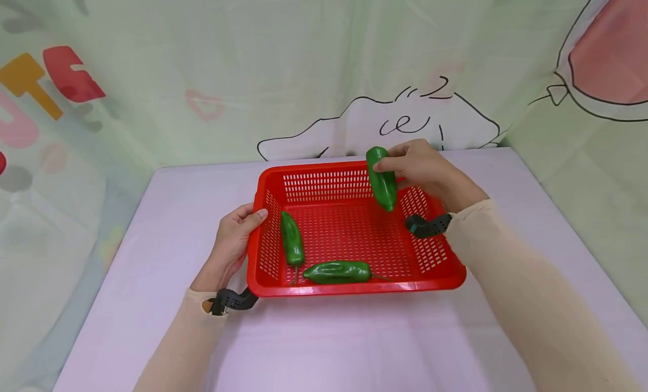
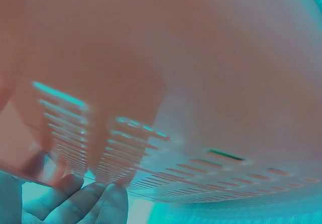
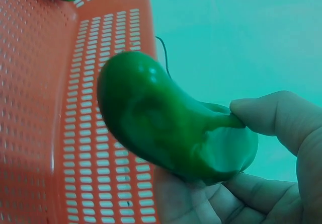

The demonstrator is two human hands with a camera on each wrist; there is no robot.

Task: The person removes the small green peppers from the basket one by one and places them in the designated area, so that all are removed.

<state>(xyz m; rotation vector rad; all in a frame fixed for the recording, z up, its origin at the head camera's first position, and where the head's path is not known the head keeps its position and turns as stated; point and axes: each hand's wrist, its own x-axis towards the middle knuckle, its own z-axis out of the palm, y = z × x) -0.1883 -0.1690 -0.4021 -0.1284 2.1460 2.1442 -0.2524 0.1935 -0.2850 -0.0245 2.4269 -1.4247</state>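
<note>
A red plastic basket [image 1: 354,291] with slotted walls is in the middle of the head view. My left hand [image 1: 235,237] grips its left rim, thumb on top; in the left wrist view the fingertips [image 2: 75,201] press against the outside. Over the basket's far right corner, my right hand [image 1: 422,167] pinches a long green pepper [image 1: 382,178] between thumb and fingers. The right wrist view shows that pepper [image 3: 146,113] close up beside the slotted wall. Inside the basket, one green pepper [image 1: 292,240] lies along the left wall and another [image 1: 339,272] along the near wall.
The basket is above a pale lilac tabletop [image 1: 324,347]. Behind the table hangs a light green printed cloth [image 1: 228,71] with drawings and letters. Dark wrist mounts [image 1: 427,226] stick out from both wrists.
</note>
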